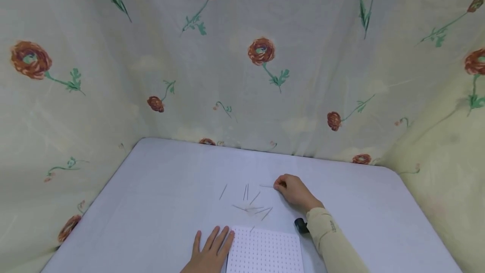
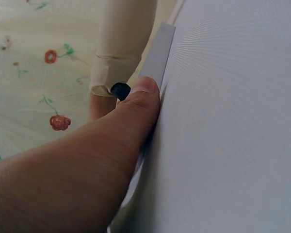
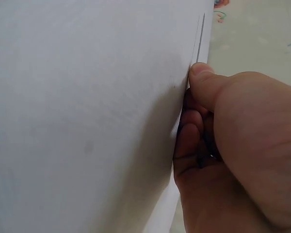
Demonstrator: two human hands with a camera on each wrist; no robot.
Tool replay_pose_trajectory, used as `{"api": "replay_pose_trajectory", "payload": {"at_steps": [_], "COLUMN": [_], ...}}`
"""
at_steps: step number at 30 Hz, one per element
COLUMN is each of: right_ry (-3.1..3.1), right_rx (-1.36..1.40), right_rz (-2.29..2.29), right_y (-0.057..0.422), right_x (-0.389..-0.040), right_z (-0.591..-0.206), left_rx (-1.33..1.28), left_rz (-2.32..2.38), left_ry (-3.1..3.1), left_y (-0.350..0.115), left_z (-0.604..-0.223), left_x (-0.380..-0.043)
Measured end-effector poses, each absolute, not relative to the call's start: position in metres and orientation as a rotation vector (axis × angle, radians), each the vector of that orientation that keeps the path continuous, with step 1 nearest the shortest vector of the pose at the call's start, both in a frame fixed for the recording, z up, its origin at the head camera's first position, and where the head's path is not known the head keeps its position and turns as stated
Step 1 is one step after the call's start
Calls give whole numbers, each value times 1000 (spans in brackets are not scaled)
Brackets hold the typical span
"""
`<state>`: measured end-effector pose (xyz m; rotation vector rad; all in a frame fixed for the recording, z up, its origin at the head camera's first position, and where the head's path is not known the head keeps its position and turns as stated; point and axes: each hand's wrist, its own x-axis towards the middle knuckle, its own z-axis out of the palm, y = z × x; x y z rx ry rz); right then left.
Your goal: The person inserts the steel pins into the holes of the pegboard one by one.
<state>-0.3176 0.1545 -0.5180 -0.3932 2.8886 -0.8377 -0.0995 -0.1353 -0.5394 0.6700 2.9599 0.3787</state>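
Note:
In the head view my right hand point(image 1: 297, 191) pinches one end of a thin, needle-like stick point(image 1: 266, 186) between thumb and fingertips, low over the white tabletop. The right wrist view shows this grey stick point(image 3: 201, 39) reaching out past the thumb; the other fingers are curled beneath. My left hand point(image 1: 212, 250) rests flat, fingers spread, at the left edge of a white board point(image 1: 265, 250) dotted with rows of small holes. Several similar thin sticks point(image 1: 245, 192) lie scattered between the board and my right hand. One short stick point(image 1: 252, 229) shows at the board's far edge.
A black, rounded device point(image 1: 301, 225) sits at the right wrist by the sleeve point(image 1: 333, 235), near the board's far right corner. The white table point(image 1: 170, 180) reaches back to a flower-printed curtain point(image 1: 227, 75) that hangs behind it and on both sides.

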Motion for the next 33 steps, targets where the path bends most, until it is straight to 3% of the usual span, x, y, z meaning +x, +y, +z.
{"api": "replay_pose_trajectory", "payload": {"at_steps": [33], "right_ry": [2783], "right_rx": [-79], "right_rz": [-1144], "right_y": [163], "right_x": [-317], "right_z": [-523], "left_rx": [643], "left_rz": [418], "left_ry": [2931], "left_y": [-133], "left_z": [-536], "left_x": [-99]}}
